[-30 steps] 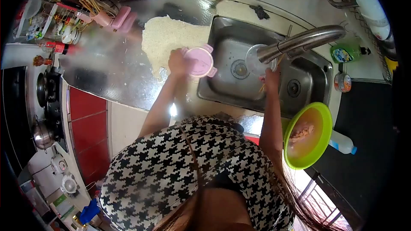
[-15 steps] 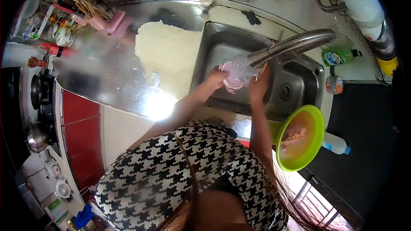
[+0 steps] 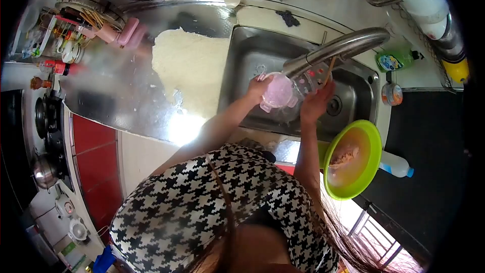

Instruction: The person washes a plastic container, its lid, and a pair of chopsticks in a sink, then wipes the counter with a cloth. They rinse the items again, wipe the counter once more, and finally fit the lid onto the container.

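Note:
Over the left part of the steel sink, my left hand grips a round pink lid with clips at its rim. The lid lies just below the mouth of the curved faucet. To its right, my right hand is closed on a clear container with red marks, and a thin brown stick rises beside those fingers. The container is partly hidden by the faucet and the hand.
A green basin with cloudy liquid and orange-brown pieces stands at the sink's front right corner, beside a white bottle. Green dish soap is behind the sink's right end. A pale sheet covers counter at left.
The pink lid has turned to face the camera more fully. My right hand has moved right with the clear container, away from the lid. The view has shifted slightly.

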The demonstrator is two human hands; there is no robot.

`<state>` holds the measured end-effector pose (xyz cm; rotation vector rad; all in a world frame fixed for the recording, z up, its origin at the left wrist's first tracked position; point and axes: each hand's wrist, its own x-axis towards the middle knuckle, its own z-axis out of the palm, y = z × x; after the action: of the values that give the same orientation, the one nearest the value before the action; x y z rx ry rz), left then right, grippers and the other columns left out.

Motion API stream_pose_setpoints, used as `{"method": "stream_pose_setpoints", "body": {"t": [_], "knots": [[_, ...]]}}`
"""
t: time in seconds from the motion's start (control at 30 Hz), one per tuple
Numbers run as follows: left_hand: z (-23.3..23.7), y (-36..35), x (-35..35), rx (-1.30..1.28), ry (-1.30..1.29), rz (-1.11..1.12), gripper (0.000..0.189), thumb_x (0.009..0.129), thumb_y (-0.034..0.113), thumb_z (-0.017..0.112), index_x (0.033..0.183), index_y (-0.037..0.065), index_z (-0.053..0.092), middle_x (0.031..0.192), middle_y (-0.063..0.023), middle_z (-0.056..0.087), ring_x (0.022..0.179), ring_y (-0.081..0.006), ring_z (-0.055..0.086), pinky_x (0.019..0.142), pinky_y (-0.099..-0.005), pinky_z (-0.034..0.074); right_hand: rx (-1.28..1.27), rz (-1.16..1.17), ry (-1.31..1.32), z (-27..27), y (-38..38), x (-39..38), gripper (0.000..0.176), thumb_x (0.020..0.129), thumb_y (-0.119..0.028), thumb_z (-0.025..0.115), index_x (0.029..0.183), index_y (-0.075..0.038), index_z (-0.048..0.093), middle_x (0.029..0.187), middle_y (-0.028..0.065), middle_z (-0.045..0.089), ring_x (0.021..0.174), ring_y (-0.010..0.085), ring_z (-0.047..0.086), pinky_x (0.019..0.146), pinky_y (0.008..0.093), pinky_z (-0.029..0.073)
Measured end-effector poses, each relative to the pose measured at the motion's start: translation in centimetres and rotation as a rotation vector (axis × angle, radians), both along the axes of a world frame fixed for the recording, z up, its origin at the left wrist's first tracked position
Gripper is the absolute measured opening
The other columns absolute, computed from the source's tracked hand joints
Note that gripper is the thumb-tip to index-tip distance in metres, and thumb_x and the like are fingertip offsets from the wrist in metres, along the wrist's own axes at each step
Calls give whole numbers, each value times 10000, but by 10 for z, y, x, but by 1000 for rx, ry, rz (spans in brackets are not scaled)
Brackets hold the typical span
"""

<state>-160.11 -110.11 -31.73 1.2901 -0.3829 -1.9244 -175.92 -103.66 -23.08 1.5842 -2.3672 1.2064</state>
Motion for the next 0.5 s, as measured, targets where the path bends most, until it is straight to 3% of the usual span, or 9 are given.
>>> {"method": "stream_pose_setpoints", "body": {"t": [0.07,0.17,0.23,0.27,0.33,0.47,0.5], "knots": [[-11,-3,3,-36,-46,-18,335,790,133,648,1059,-17,514,961,-121,596,864,-230,605,741,-406,527,24,-30,-56,1,0,-1,594,766,-49,473,1325,-53,274,1342,210,304,1201,398,342,889,417,416],[24,-4,12,-82,-167,37,332,789,180,658,1020,-24,533,939,-119,602,823,-203,598,706,-358,514,-4,-22,-57,2,0,-2,588,761,-46,475,1319,-54,289,1340,195,313,1204,393,340,888,421,418],[39,-5,22,-365,-291,-1,320,777,198,671,977,-26,559,897,-98,611,779,-164,577,683,-312,478,25,-3,-1,3,-1,-3,584,751,-45,487,1306,-47,304,1337,191,315,1208,377,344,885,418,420],[47,-6,29,-366,-292,-1,320,777,198,671,977,-26,559,897,-98,611,779,-164,577,683,-312,478,24,-3,-2,1,-2,-3,584,751,-45,487,1306,-47,304,1337,191,315,1208,377,344,885,418,420],[71,-6,44,-678,-716,-66,259,784,177,653,944,-11,575,847,-82,607,745,-128,548,675,-281,452,-110,94,91,-13,-4,-4,575,737,-40,496,1286,-37,326,1304,209,355,1186,352,373,863,403,430],[87,-9,69,-1048,-796,101,183,824,147,581,954,20,567,811,-70,596,752,-131,542,686,-268,449,-30,41,97,-61,-20,-6,570,730,-41,502,1275,-21,336,1204,208,436,1047,331,481,812,369,447],[93,-9,77,-755,-759,136,154,832,135,567,941,26,556,796,-40,577,754,-122,529,690,-266,441,93,80,-258,-72,-25,-6,557,735,-43,485,1270,-3,332,1227,212,417,1033,340,495,834,396,443]]}}
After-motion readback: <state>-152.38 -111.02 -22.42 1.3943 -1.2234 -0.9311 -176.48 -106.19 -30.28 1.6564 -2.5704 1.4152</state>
